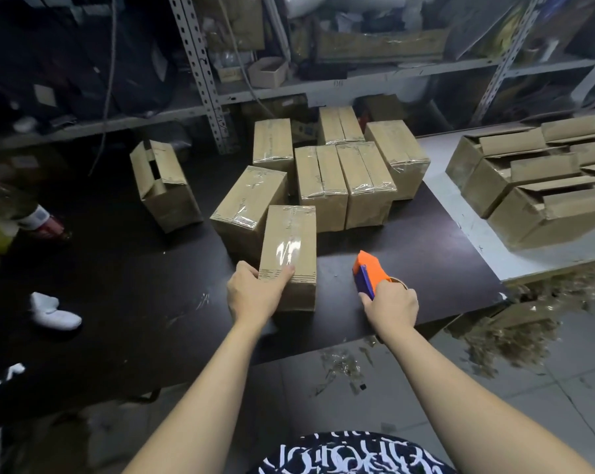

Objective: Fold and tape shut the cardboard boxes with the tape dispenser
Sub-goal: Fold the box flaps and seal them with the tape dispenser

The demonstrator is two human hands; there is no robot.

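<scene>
The nearest box [287, 254] stands on the dark surface [118, 268], long side running away from the person, a strip of clear tape shining along its top; the left hand [255, 292] rests on its near end, fingers laid fairly straight over the top edge and thumb against the left side. The right hand [392, 302] is wrapped around the tape dispenser [371, 271], orange with a blue blade guard, held just right of that box and apart from it; whether it touches the surface I cannot tell.

Behind the nearest box a cluster of taped boxes [323, 179] sits close together, some touching, one tilted against the nearest box's far left corner; to the left, well apart, an untaped box [162, 186] lies on its side with flaps loose. On the white surface [460, 217] at right stand open-topped boxes [528, 186], flaps up, packed side by side. Metal shelving [200, 63] crowded with goods runs along the back; scraps [344, 367] of clear tape lie on the floor [494, 405] near the surface's edge.
</scene>
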